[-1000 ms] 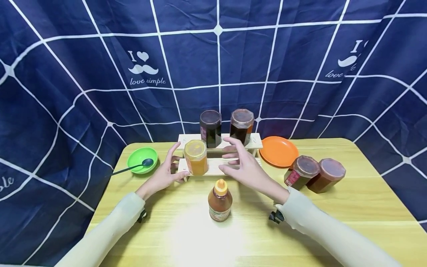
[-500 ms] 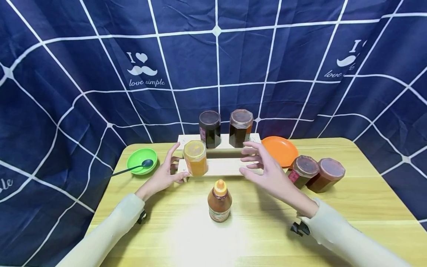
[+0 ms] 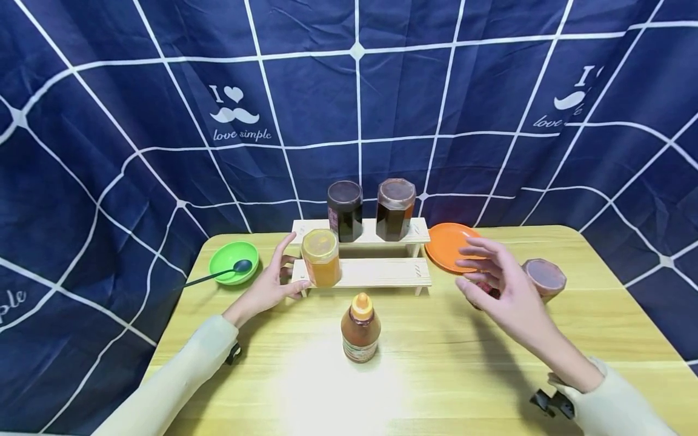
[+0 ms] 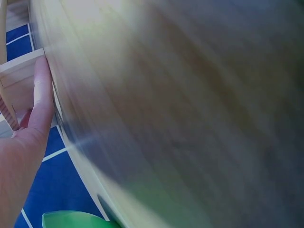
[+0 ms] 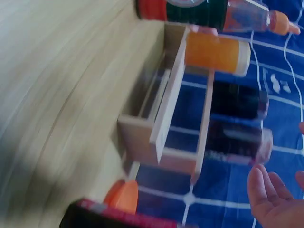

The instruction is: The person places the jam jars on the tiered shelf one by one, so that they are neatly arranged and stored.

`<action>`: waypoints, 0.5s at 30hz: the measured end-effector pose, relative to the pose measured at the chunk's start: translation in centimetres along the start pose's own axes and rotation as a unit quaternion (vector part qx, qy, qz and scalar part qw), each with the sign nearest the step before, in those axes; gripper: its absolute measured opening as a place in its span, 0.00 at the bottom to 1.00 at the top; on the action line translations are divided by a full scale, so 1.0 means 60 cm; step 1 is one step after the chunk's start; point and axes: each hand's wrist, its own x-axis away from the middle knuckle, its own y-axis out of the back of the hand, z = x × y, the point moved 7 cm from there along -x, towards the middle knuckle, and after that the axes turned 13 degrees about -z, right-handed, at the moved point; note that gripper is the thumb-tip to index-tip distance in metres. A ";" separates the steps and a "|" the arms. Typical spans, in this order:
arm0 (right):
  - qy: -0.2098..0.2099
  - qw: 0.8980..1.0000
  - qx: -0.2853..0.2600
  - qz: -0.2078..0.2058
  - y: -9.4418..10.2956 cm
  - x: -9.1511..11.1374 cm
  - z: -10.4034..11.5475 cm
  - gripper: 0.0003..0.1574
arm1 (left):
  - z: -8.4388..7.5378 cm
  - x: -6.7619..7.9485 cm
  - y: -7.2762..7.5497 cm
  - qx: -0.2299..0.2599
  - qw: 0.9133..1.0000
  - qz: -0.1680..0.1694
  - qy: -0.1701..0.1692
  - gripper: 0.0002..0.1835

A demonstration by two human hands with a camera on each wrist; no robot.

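Observation:
My left hand (image 3: 271, 281) grips the left end of a two-step wooden rack (image 3: 382, 272), thumb at the lower step's front corner and index finger up by the top step. The left wrist view shows fingers (image 4: 42, 90) against the rack's side panel. A yellow-lidded honey jar (image 3: 320, 260) stands on the lower step near that hand. On the top step are two dark jars, one black-lidded (image 3: 345, 212) and one pale-lidded (image 3: 395, 212). Holding nothing, my right hand (image 3: 509, 290) hovers with fingers loosely bent above a red-labelled jar (image 5: 118, 216), largely covering it in the head view.
A squeeze bottle (image 3: 360, 333) with an orange cap stands in front of the rack. To the left is a green bowl (image 3: 231, 251) with a black spoon (image 3: 218, 274). An orange plate (image 3: 444, 245) lies right of the rack, and another dark jar (image 3: 545, 278) stands farther right.
My right hand has moved from beside the lower step out to the right, over the red-labelled jar. My left hand, the rack and the jars on it stay in place.

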 end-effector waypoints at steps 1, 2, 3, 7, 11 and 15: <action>0.003 1.000 -0.001 -0.006 0.010 0.002 -0.001 0.47 | 0.000 0.000 0.000 0.000 1.000 0.000 0.000 0.62; 0.006 1.000 -0.002 -0.011 0.020 0.003 -0.002 0.47 | 0.000 0.000 0.000 0.001 1.000 0.000 0.001 0.63; 0.009 1.000 -0.001 -0.017 0.031 0.005 -0.004 0.47 | 0.000 0.001 0.000 0.002 1.000 0.000 0.000 0.63; -0.003 0.998 -0.010 -0.055 0.072 0.011 -0.016 0.46 | -0.002 0.001 0.001 0.004 1.000 -0.001 0.002 0.63; -0.006 0.995 0.006 -0.096 0.111 0.018 -0.031 0.45 | -0.003 0.000 0.001 0.006 1.000 -0.001 0.001 0.63; 0.018 0.991 0.018 -0.135 0.144 0.021 -0.049 0.46 | -0.001 0.000 0.002 0.002 1.000 -0.003 0.003 0.63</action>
